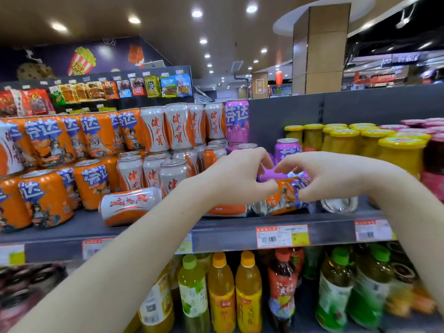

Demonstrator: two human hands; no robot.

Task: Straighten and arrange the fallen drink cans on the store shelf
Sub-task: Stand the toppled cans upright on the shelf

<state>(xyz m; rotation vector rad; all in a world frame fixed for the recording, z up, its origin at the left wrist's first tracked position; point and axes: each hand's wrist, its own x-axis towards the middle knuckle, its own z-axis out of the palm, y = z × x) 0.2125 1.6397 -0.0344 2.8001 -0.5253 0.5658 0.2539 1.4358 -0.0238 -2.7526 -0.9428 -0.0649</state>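
Step in hand: picking up 1 fallen can, by my reading; the straightening is begun and far from done.
Orange can (pixel 284 195): lies on its side, tilted, at the middle of the frame, on the shelf (pixel 312 218), between the 2 hands.
Left hand (pixel 236 175): comes in from the lower left, fingers curled, thumb pressed to the left end of the orange can, so it holds that end.
Right hand (pixel 322 175): comes in from the right edge, fingers and thumb curled round the can's right end.
White can (pixel 131 205): also on its side, left of centre near the shelf's front, just before the standing white cans (pixel 151 171), untouched.
Third fallen can (pixel 227 210): orange and white, flat on the shelf, partly hidden by the left forearm.
Purple patch behind the hands: perhaps another can lying down; I cannot tell.
Purple can (pixel 287 150): upright, behind the hands at centre.
Clear round thing (pixel 338 204): under the right wrist; too blurred to name.
Jars (pixel 346 140): yellow-lidded, upright, right of centre, close to the right arm.
Next move calls for: tipping the orange can upright with both hands and setting it with its own kind at the left of the frame, without the forearms knocking the stacked cans or the jars. At least 2 more cans then need standing.
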